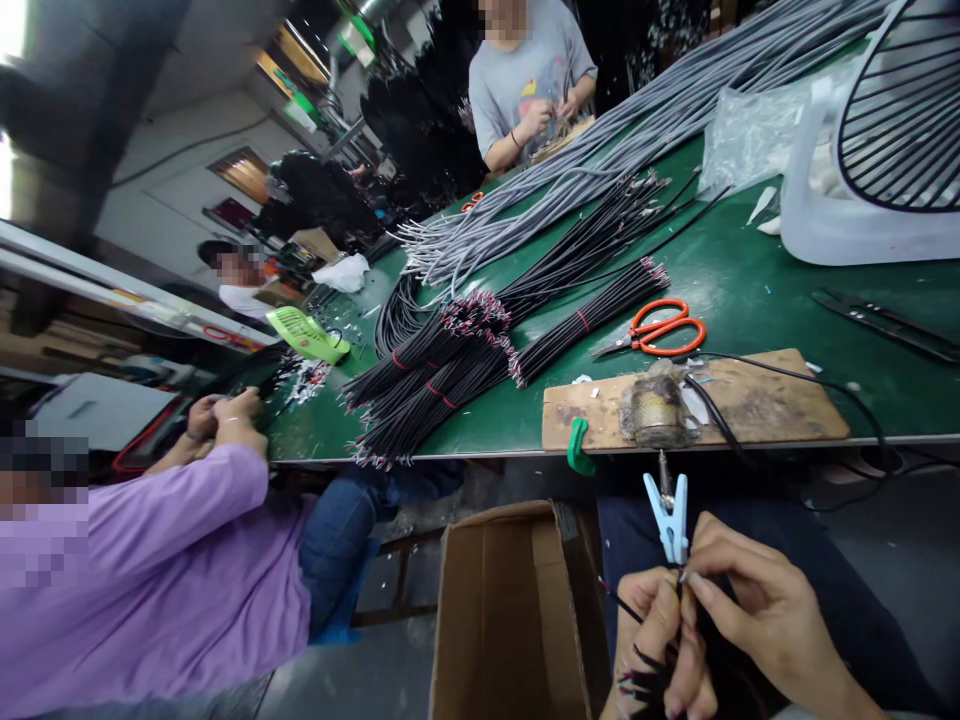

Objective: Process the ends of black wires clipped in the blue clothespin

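My left hand (pixel 660 640) is closed around thin black cables (pixel 641 680) with stripped reddish and pale ends, low at the right. Beside it, the thumb and forefinger of my right hand (pixel 765 610) are pinched together at the upper end of a cable; what lies between them is too small to make out. A light blue clothespin (pixel 670 520) stands just above my fingertips, its narrow end down by them. Behind it a metal tip (pixel 664 472) sticks out past the table edge, below a worn, taped cylinder (pixel 656 408) on a wooden board (pixel 780 400).
Bundles of black cables (pixel 427 370) and long grey cables (pixel 540 190) lie on the green table (pixel 757 290). Orange-handled scissors (pixel 664 328), a black cutter (pixel 889 325) and a white fan (pixel 817 220) are nearby. A cardboard box (pixel 510 610) stands below. Other people work around the table.
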Available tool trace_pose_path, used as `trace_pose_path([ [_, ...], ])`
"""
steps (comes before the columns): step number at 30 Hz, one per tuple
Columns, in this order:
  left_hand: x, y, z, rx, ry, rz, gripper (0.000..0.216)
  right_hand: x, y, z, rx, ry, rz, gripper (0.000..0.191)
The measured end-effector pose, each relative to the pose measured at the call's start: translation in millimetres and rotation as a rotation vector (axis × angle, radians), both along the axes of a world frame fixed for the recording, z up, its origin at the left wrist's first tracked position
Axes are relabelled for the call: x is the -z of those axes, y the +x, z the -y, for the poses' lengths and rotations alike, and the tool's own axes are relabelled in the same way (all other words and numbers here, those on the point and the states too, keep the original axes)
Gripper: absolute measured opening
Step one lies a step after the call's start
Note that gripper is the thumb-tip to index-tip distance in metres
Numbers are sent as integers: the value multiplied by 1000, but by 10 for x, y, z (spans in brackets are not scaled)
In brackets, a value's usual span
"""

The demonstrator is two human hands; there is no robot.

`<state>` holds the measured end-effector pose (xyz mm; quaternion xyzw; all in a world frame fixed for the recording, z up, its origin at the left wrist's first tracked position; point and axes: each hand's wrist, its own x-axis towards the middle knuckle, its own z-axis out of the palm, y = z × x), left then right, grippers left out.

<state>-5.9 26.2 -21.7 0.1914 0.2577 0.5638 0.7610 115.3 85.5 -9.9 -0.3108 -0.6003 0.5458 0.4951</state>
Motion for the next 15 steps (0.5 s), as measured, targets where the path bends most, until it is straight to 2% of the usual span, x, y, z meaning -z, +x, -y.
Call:
trace_pose_path([
  [5, -43, -26, -3, 8, -37, 7, 33, 20, 47, -39, -12, -38, 39, 8],
  [10, -29, -12, 1, 0, -53, 4, 34, -17, 65, -65, -17, 120, 92, 18],
  [15, 0, -15, -7, 1, -47, 15, 33, 27, 116, -9, 100, 265, 149, 35],
])
